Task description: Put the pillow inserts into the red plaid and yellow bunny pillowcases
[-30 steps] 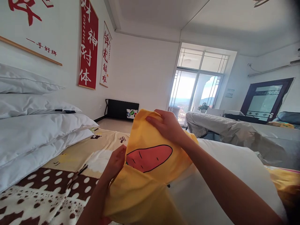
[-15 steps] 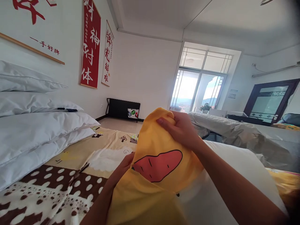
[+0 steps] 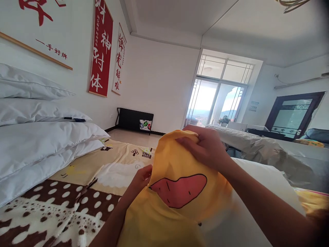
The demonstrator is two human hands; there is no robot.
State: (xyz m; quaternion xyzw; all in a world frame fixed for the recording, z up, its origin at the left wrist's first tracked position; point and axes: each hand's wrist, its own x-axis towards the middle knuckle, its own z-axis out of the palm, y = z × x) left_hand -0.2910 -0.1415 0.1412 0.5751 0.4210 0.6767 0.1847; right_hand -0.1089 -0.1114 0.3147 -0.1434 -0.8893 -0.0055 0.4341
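Observation:
A yellow pillowcase (image 3: 169, 157) with a pink root-shaped print hangs bunched in front of me. My right hand (image 3: 208, 145) grips its upper edge, thumb on the near side and fingers folded over the far side. At its left edge is my left hand (image 3: 142, 178), fingers curled and partly hidden behind the cloth; the fabric seems pinched there. Beneath the pillowcase and my right forearm lies a plump white pillow (image 3: 264, 178). Where the cloth meets the pillow is blurred, so I cannot tell whether the pillow is inside it.
Several white pillows (image 3: 51, 133) are stacked at the left on a patterned fleece blanket (image 3: 102, 202). Grey plastic sheeting (image 3: 257, 144) covers something at the right. A black folded panel (image 3: 133, 120) leans by the far wall. Yellow fabric (image 3: 315, 202) lies at the right edge.
Both hands are still on the pillowcase. My right hand and the cloth's top have shifted slightly right and down; more of my left hand shows. The view has moved a little.

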